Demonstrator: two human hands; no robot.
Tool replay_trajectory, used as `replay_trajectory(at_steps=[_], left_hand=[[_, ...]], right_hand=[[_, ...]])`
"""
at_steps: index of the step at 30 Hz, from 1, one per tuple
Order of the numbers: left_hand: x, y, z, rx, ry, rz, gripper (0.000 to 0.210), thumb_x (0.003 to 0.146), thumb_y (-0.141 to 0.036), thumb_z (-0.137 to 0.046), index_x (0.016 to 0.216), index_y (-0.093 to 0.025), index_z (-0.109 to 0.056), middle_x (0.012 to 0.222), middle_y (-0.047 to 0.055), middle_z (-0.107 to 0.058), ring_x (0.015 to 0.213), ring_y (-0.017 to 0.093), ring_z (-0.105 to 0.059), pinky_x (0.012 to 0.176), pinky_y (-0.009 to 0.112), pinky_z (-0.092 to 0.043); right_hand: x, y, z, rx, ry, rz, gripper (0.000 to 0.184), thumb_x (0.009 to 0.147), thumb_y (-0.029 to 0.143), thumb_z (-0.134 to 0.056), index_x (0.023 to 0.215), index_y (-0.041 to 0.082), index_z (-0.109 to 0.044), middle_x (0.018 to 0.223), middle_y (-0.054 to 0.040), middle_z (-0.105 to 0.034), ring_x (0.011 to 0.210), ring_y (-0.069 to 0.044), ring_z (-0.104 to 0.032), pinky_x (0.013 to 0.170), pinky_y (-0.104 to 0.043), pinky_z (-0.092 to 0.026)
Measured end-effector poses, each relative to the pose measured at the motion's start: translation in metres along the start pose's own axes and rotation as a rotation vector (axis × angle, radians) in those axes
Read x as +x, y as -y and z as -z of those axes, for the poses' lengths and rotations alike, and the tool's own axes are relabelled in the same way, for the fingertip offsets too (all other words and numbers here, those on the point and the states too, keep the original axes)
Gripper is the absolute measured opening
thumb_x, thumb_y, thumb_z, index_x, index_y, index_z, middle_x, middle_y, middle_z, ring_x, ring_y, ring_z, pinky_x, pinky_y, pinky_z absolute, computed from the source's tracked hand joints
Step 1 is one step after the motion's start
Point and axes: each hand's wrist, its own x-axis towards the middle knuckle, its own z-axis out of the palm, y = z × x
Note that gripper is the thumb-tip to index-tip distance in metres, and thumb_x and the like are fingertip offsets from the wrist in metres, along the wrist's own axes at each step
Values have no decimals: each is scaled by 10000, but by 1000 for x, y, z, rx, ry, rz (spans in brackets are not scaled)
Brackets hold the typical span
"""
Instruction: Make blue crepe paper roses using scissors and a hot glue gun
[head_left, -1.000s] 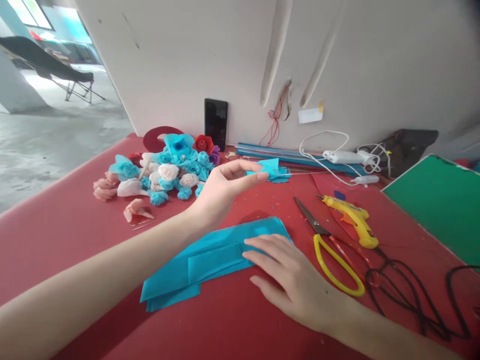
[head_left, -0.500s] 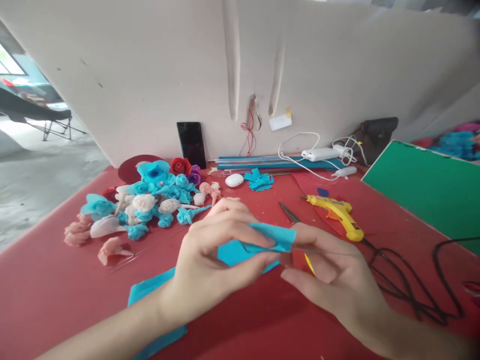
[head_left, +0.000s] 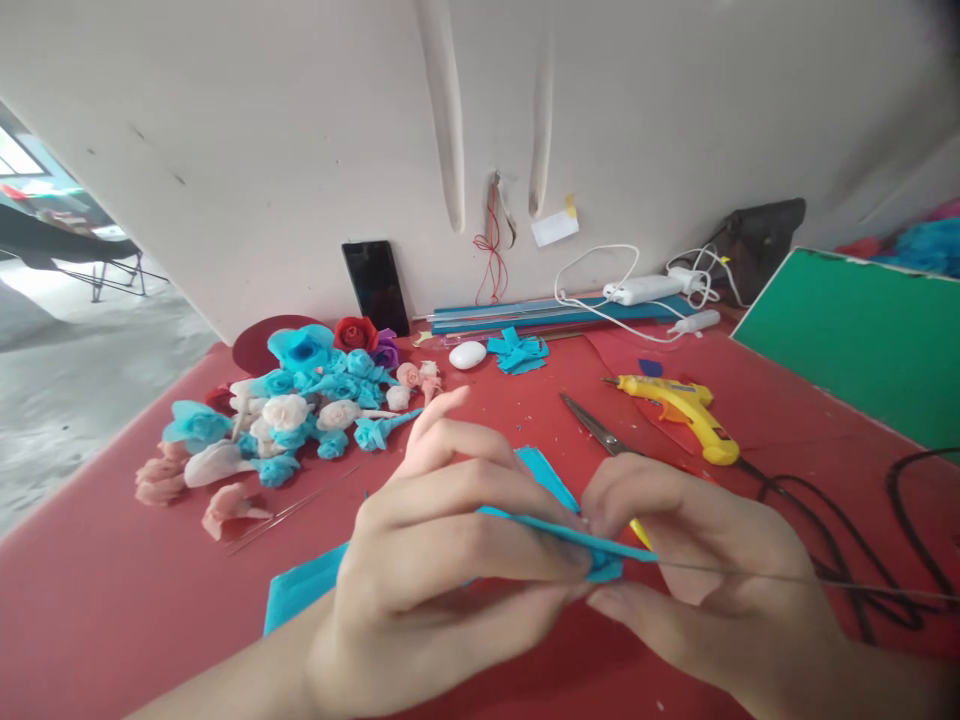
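Note:
A small piece of blue crepe paper point(head_left: 630, 552) is pinched between the thumb and fingers of my left hand point(head_left: 427, 550). Its upper edge looks narrow and folded. A thin wire point(head_left: 787, 578) runs out of the paper's right end, past my right hand point(head_left: 727, 530). The curled fingers and thumb of that hand close round the right end of the paper; the exact contact is partly hidden. Behind my fingers lies another blue paper strip point(head_left: 551, 480), and a larger blue sheet point(head_left: 306, 588) lies under my left wrist. Scissors point(head_left: 592, 425) rest on the red table beyond my right hand.
Several paper flowers point(head_left: 289, 412) are heaped at the left, with thin wires before them. A yellow glue gun point(head_left: 686, 405) with a black cable lies right. Behind are a phone point(head_left: 376, 290), a white egg-shaped item point(head_left: 467, 355), blue scraps point(head_left: 517, 350) and a green board point(head_left: 862, 345).
The blue paper has turned from a flat face to a narrow edge, and the wire now shows at its right. Both hands sit lower and closer together; the view has shifted slightly.

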Motion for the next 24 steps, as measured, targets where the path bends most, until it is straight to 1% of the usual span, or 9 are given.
replay_trajectory(at_steps=[3, 6, 9, 12, 15, 19, 21, 24], left_hand=[[2, -2, 1, 13, 43, -8, 276, 721, -112, -674, 913, -309, -677, 782, -24, -758, 537, 168, -617, 626, 394, -486], [3, -3, 0, -4, 42, -1, 301, 731, -124, -659, 947, -334, -675, 774, -24, -760, 515, 177, -620, 581, 392, -482], [2, -3, -1, -25, 24, 21, 263, 733, -121, -665, 910, -315, -674, 754, -30, -755, 528, 169, -628, 603, 383, -485], [1, -3, -3, -32, 16, 33, 201, 729, -118, -680, 850, -277, -667, 739, -30, -749, 548, 155, -629, 621, 362, -481], [2, -2, -4, -38, -1, 29, 195, 716, -130, -698, 845, -274, -668, 711, -27, -741, 537, 157, -614, 614, 362, -471], [3, -2, -4, -58, -8, 10, 223, 711, -128, -699, 878, -274, -674, 718, -26, -742, 528, 157, -602, 606, 362, -461], [3, -2, -4, -64, 1, 17, 199, 724, -135, -696, 868, -270, -674, 710, -24, -740, 533, 157, -610, 623, 362, -467], [2, -4, -4, -67, -3, 20, 145, 738, -165, -704, 842, -259, -666, 685, -13, -733, 538, 160, -613, 654, 373, -483]], right_hand=[[0, 0, 1, 18, 40, 37, 207, 786, 106, -675, 877, 244, -550, 782, 42, -593, 739, -82, -571, 693, -157, -516], [1, 1, 2, 18, 51, 53, 207, 795, 89, -661, 883, 243, -555, 790, 39, -594, 751, -80, -578, 701, -158, -518], [1, 1, 2, 26, 42, 46, 188, 807, 91, -638, 887, 248, -573, 791, 31, -595, 754, -94, -583, 696, -187, -523], [0, 1, 4, 14, 55, 65, 224, 795, 65, -627, 910, 252, -581, 807, 29, -605, 754, -102, -594, 697, -206, -529], [-1, -1, 9, -60, 82, 102, 268, 778, 59, -642, 950, 255, -580, 846, 33, -616, 780, -103, -604, 730, -202, -528], [-1, 0, 15, -154, 115, 176, 277, 801, 72, -626, 1013, 243, -575, 888, 23, -626, 851, -112, -599, 809, -206, -511], [1, 2, 17, -141, 144, 218, 275, 815, 58, -605, 1033, 222, -574, 885, 17, -627, 835, -105, -589, 811, -203, -508], [6, 5, 17, -116, 179, 243, 261, 817, 33, -594, 1020, 196, -576, 888, -2, -623, 811, -103, -577, 784, -207, -513]])
